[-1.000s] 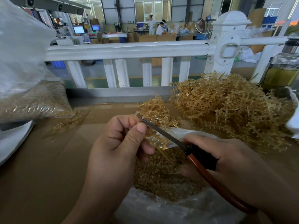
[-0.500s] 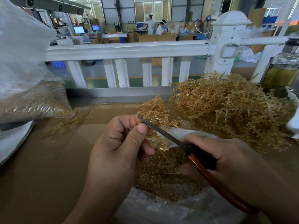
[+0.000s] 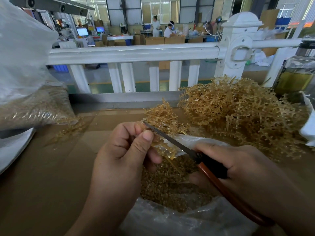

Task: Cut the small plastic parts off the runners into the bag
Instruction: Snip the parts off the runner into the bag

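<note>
My left hand [image 3: 122, 154] pinches an amber plastic runner [image 3: 164, 149] between thumb and fingers, holding it over the open clear bag [image 3: 187, 220]. My right hand [image 3: 242, 169] grips the red-brown handles of a pair of cutters [image 3: 211, 166]. Their thin dark blades [image 3: 163, 135] point up-left and lie along the runner beside my left thumb. Loose amber parts [image 3: 170, 186] fill the bag below both hands. Whether the blades are apart is too fine to tell.
A big heap of uncut amber runners [image 3: 238, 114] lies at the right, a smaller clump [image 3: 162, 114] just beyond my hands. A filled clear bag [image 3: 32, 106] sits at the left. A glass jar [image 3: 296, 72] stands far right. A white railing [image 3: 136, 53] bounds the brown table [image 3: 51, 167].
Almost nothing differs: the blades stay along the runner by my left thumb, and both hands hold their places over the bag.
</note>
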